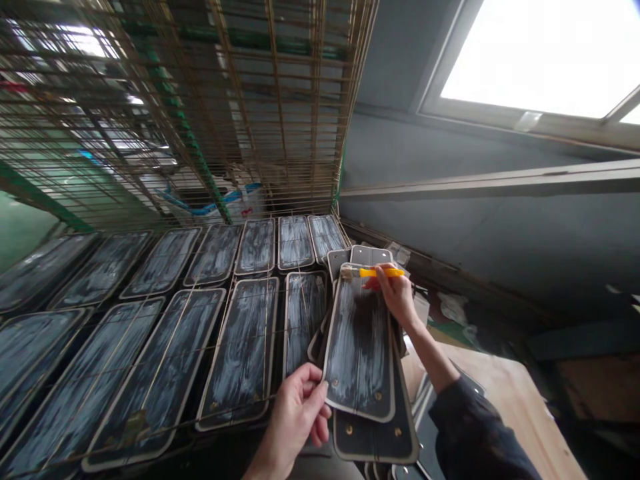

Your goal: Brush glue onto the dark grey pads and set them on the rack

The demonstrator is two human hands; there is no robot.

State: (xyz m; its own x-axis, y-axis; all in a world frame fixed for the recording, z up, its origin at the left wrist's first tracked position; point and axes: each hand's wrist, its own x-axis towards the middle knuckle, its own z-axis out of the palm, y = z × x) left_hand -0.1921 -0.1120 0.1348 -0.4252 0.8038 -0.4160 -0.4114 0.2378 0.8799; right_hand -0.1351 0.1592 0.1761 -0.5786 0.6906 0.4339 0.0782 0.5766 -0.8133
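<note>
My right hand (397, 293) grips a paintbrush (367, 272) by its yellow handle. The bristles rest at the upper left corner of a dark rounded panel (357, 347) with a pale rim. Whitish streaks cover most of this panel, and small round metal fittings show near its lower corners. Thumb and fingers of my left hand (300, 413) pinch the panel's lower left edge. Beneath lies another dark panel (373, 437), jutting out at the bottom, with more panels stacked under it.
Rows of streaked panels (240, 347) lie on a wire rack to the left. Overhead, a raised wire grid (280, 87) with green bars slants across. A wooden board (505, 393) is at the right. Behind the rack stands a blue-rimmed bin (250, 200); a grey wall (465, 233) borders the right.
</note>
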